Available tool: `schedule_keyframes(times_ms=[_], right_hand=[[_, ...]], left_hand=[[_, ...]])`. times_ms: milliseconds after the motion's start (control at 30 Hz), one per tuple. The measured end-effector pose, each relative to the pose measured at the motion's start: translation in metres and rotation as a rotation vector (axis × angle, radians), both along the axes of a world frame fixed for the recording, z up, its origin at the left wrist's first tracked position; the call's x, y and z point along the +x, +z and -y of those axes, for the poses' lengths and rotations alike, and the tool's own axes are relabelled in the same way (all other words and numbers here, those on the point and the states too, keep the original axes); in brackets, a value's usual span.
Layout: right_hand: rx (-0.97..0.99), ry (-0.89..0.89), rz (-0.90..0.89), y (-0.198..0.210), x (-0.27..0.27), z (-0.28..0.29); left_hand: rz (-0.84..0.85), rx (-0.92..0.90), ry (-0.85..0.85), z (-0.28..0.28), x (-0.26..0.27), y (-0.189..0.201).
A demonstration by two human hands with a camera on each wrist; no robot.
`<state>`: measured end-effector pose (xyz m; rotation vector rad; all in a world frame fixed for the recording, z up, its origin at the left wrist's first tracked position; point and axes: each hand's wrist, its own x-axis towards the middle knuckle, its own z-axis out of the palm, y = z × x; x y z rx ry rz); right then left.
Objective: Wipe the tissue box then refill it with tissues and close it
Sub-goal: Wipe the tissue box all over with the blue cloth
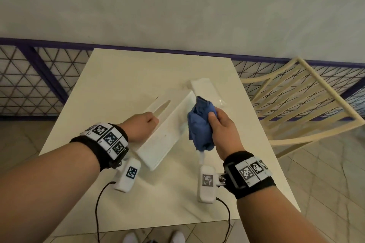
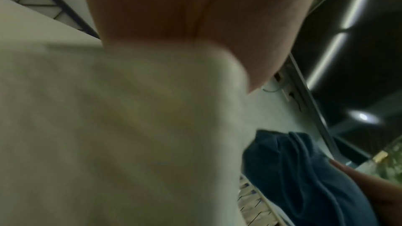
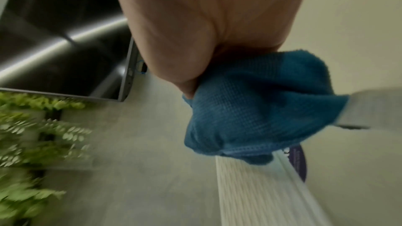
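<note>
A long white tissue box (image 1: 164,136) with an oval slot (image 1: 163,107) lies slantwise on the white table (image 1: 138,193). My left hand (image 1: 144,124) grips its upper left edge beside the slot. Bunched in my right hand (image 1: 219,124), a blue cloth (image 1: 199,124) presses against the box's right side. Behind the cloth lies a pack of tissues (image 1: 209,92) in clear wrap. The left wrist view shows the blurred box (image 2: 130,126) under my left hand (image 2: 195,15), with the cloth (image 2: 293,169) at lower right. My right hand (image 3: 206,23) squeezes the cloth (image 3: 256,106) above the tissue pack (image 3: 261,186).
A cream slatted chair (image 1: 296,100) stands at the table's right side. A purple-framed lattice fence (image 1: 39,85) runs along the far edge under a pale wall. The near half of the table holds only my wrists' cables.
</note>
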<state>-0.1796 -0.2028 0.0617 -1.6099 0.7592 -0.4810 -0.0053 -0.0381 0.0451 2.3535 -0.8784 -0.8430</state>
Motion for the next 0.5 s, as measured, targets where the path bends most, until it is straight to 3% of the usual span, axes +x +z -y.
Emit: schedule_keyframes(times_ms=[100,267,400,500], right_hand=[[-0.112,0.15,-0.012,0.01,0.025,-0.015],[-0.427,0.525,-0.26,0.0,0.054,-0.047],[-0.527,0.745,-0.22,-0.012,0.037,-0.077],[-0.605,0.791,-0.151,-0.013,0.039,-0.08]], left_hand=[[-0.049,-0.097,0.051,-0.001,-0.002,0.005],[-0.188,-0.281,0.241,-0.006,-0.009,0.004],[-0.34,-0.457,0.403,-0.019,-0.003,0.007],[-0.424,-0.548,0.439,-0.024,-0.005,0.008]])
